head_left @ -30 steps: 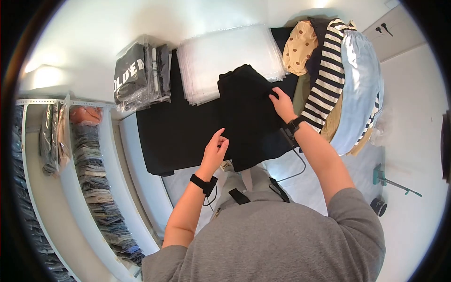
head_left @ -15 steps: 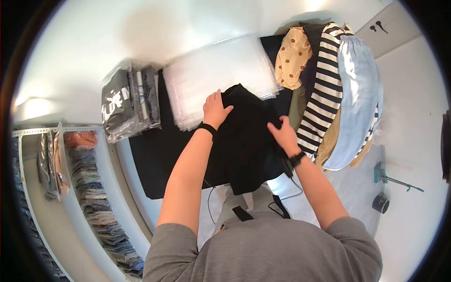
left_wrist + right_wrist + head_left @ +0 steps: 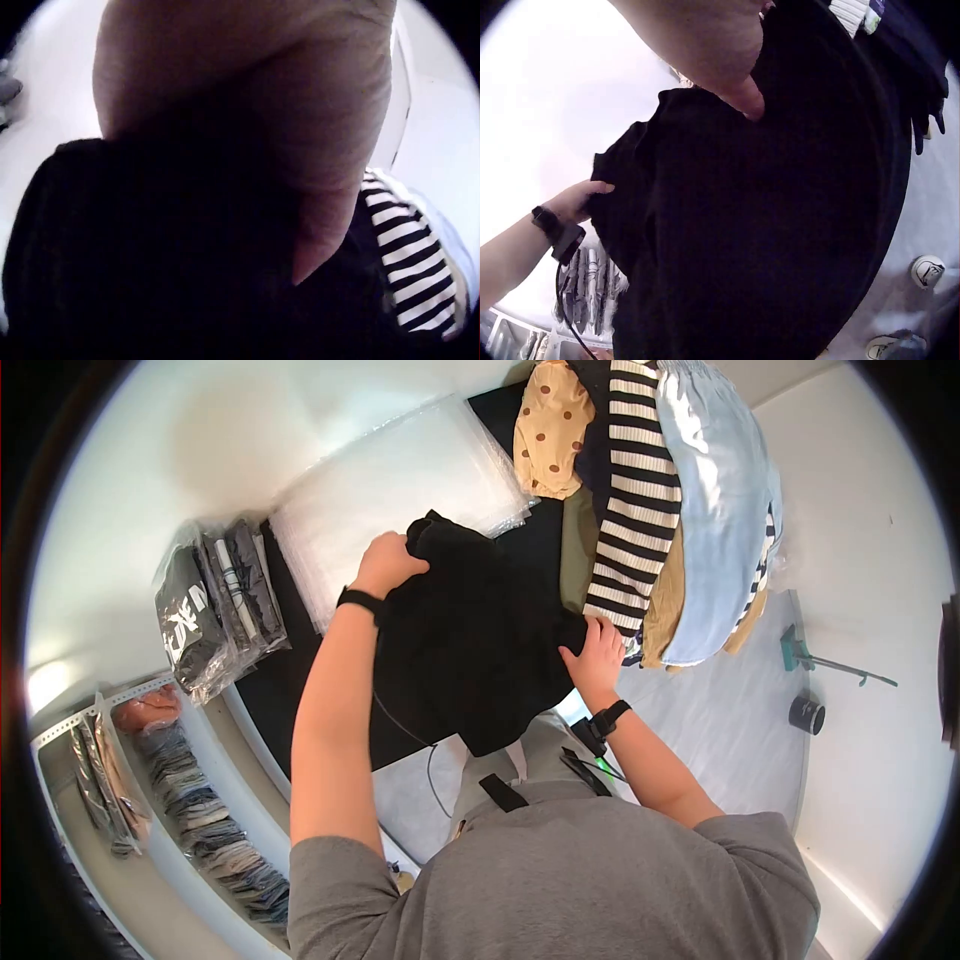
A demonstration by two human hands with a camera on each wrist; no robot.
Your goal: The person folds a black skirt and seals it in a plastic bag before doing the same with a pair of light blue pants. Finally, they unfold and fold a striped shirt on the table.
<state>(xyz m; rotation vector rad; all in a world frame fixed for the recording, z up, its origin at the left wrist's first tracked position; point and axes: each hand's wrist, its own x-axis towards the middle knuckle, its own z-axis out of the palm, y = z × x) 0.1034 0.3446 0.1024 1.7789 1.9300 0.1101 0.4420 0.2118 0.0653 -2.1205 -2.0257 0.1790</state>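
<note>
A black garment (image 3: pixel 480 630) hangs between both hands over the near part of the black-covered table (image 3: pixel 535 550). At its upper left corner, the left hand (image 3: pixel 388 565) grips the cloth, with the thumb on top and the fingers hidden behind. The right hand (image 3: pixel 597 660) holds the right edge lower down, its thumb on the near face. In the right wrist view the garment (image 3: pixel 757 217) spreads as one broad dark sheet. Dark cloth (image 3: pixel 150 247) also fills most of the left wrist view, below the left palm.
Clear plastic bags (image 3: pixel 390 480) lie stacked behind the garment. To the right are piled clothes: a spotted piece (image 3: pixel 550 435), a striped piece (image 3: pixel 635 510) and light blue trousers (image 3: pixel 715 530). Bagged clothes (image 3: pixel 215 605) stand at the left, above shelves of folded clothes (image 3: pixel 210 810).
The left hand, free of the cloth a second ago, has moved up to the garment's upper left corner and grips it. The right hand let go briefly and has regripped lower. The head view has shifted.
</note>
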